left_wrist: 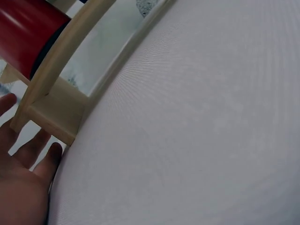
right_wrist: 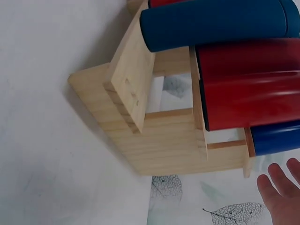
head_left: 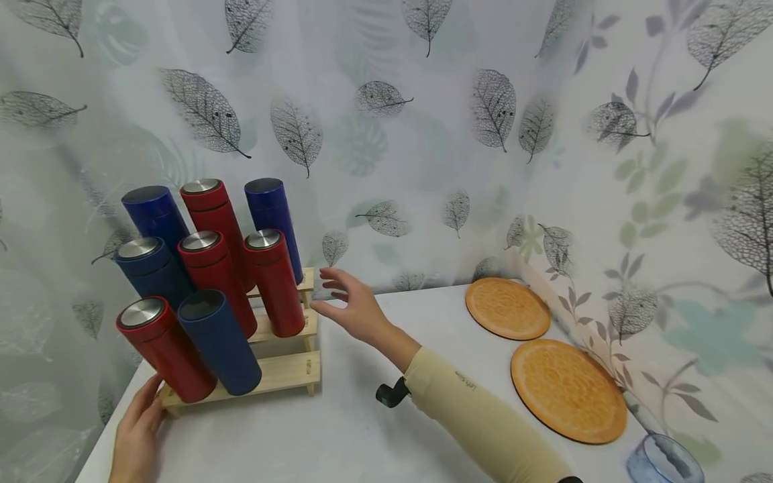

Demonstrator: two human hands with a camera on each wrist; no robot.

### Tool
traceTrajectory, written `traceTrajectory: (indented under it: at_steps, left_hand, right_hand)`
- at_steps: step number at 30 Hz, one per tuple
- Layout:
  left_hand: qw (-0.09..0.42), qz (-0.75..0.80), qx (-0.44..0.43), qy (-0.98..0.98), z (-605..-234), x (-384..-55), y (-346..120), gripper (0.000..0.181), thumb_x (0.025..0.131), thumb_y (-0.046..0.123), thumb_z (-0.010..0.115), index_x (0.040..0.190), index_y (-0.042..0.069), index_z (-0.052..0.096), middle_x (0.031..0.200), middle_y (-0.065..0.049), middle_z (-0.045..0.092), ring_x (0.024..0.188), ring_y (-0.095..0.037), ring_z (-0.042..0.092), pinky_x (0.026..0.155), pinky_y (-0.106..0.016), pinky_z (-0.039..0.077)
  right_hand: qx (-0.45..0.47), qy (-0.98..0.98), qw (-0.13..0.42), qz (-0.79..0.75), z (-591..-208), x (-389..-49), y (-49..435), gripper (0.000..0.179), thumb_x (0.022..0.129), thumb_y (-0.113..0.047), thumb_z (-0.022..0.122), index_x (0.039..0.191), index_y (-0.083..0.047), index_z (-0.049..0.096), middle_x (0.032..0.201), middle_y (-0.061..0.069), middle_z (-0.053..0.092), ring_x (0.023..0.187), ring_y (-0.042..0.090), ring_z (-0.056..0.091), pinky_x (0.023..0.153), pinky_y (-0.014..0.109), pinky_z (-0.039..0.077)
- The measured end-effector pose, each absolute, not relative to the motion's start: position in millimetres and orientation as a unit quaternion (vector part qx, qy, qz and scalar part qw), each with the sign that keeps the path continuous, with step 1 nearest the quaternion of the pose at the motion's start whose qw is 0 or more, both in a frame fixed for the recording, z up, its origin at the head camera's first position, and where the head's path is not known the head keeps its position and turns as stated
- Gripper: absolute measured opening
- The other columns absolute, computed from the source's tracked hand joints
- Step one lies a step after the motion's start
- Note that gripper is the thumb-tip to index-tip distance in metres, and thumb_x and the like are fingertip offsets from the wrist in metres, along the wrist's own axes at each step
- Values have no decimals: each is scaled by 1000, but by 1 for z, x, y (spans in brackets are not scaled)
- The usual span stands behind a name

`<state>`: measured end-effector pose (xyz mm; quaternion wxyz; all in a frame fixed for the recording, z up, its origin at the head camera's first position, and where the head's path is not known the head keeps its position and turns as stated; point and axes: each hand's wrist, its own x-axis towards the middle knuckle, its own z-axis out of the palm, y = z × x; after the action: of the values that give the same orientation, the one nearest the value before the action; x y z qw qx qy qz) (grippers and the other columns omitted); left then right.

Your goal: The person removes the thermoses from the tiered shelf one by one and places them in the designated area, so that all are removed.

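A three-tier wooden rack point(head_left: 290, 371) carries several insulated bottles at the table's left. On its bottom step stand a red bottle point(head_left: 175, 359) and a dark blue bottle point(head_left: 225, 349). The middle step bears a blue bottle point(head_left: 153, 268) and two red ones, the rightmost red bottle point(head_left: 274, 288) at the end. Blue, red and blue bottles fill the top step. My left hand point(head_left: 137, 429) is at the rack's front left end, its fingers beside the wooden leg point(left_wrist: 56, 110). Holding nothing, my right hand point(head_left: 356, 308) hovers right of the rack with fingers spread.
Two round, orange-brown mats point(head_left: 568, 390) lie along the table's right side. A bluish transparent container point(head_left: 664, 459) is at the lower right corner. Leaf-patterned curtain point(head_left: 386, 147) hangs behind the white table point(head_left: 338, 429) and down both sides.
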<state>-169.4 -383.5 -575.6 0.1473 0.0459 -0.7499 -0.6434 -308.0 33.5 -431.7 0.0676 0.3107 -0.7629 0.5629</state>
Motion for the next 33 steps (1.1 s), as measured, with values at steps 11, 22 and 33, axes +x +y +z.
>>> traceTrajectory:
  at_steps: [11,22,33]
  left_hand:
    - [127,-507,82,-848,-574,-170,-380,59,120,27,35,171,2,21,175,-9,24,134,23,26,102,4,27]
    - [126,-463,75,-874,-575,-171,-379,55,120,25,31,168,-2,27,177,-16,13,161,-7,7,130,-26,5]
    - [142,-440,76,-884,-577,-173,-372,56,120,24,31,168,-5,26,179,-15,11,164,-23,7,132,-35,5]
  right_hand:
    - [317,-740,64,590,-437,-310,12,64,101,-29,81,157,-12,55,153,4,61,135,22,63,113,49,53]
    - [306,-737,78,598,-436,-310,-8,62,102,-25,79,155,-5,55,150,11,63,135,30,64,111,42,55]
    - [293,-726,70,619,-442,-308,-22,59,100,-23,81,153,-9,58,143,2,67,126,14,66,110,48,56]
